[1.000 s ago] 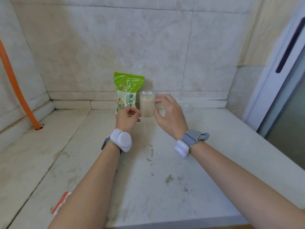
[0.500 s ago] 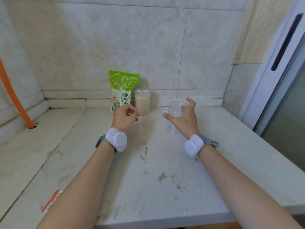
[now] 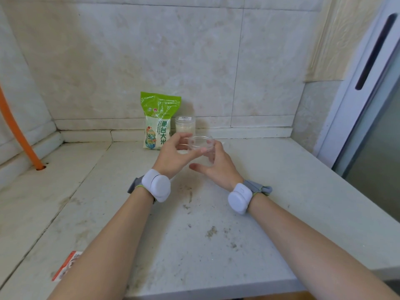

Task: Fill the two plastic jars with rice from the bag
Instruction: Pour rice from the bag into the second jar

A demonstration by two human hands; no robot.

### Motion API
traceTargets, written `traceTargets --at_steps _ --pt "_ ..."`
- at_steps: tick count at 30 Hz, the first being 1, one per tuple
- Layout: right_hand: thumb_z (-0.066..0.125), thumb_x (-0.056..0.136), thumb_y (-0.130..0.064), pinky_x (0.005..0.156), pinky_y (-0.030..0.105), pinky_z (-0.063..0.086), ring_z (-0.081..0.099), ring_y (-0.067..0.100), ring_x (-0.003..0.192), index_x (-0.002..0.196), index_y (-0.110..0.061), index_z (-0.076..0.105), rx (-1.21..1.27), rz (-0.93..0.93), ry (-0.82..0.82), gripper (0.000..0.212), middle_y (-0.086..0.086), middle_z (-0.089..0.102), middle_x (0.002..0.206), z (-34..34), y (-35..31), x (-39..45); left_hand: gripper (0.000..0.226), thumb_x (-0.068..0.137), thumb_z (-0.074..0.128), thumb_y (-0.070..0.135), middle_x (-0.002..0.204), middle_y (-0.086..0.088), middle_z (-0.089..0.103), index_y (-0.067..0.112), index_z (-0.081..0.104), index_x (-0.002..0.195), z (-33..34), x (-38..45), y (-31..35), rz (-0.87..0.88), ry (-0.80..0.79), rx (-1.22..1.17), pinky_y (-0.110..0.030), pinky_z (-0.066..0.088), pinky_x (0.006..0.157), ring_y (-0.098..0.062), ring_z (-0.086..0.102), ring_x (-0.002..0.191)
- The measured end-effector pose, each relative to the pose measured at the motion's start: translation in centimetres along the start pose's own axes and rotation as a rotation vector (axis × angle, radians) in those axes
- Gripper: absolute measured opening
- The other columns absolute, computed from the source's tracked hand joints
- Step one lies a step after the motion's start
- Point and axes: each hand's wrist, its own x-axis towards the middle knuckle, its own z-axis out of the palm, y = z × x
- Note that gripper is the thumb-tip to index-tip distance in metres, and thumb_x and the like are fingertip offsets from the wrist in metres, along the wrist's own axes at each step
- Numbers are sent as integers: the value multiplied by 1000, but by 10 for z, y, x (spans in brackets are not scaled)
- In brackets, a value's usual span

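A green and white rice bag (image 3: 159,122) stands upright against the back wall. Right beside it stands a plastic jar filled with rice (image 3: 185,126), its lid on. In front of them, above the counter (image 3: 216,245), my right hand (image 3: 218,169) grips a clear empty jar (image 3: 201,144) from the right and below. My left hand (image 3: 173,156) pinches the top of this jar with thumb and fingers. Whether that top is a lid or the bare rim I cannot tell, because the plastic is see-through.
An orange pipe (image 3: 13,135) runs down into the counter at the far left. A red and white packet (image 3: 67,265) lies at the front left, partly under my left forearm. A door frame (image 3: 357,94) rises on the right. The counter's front edge is close to me.
My right hand has carried the empty jar from the back right to the middle. My left hand has moved right from the rice bag and taken hold of the jar's top.
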Motion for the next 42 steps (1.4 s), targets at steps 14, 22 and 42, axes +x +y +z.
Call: traceTargets --at_steps 14,22,42 --pt "66 81 -9 99 21 35 50 20 125 129 -9 51 -176 27 23 50 9 54 133 -25 19 23 67 67 84 29 113 -1 62 18 52 125 -7 2 -8 -19 76 9 -7 42 73 -13 59 104" --pt "57 87 -20 96 35 39 44 32 121 122 -9 53 -518 99 170 36 15 48 129 -34 34 72 68 64 86 29 113 -1 63 19 53 123 -7 4 -13 -18 78 -8 -10 44 79 -13 59 107" --pt "78 65 4 95 25 45 55 14 116 134 -11 28 186 65 -231 86 6 58 122 8 -3 25 91 49 72 62 122 -6 53 28 51 130 -5 5 -11 -12 60 179 -16 41 81 -15 52 101"
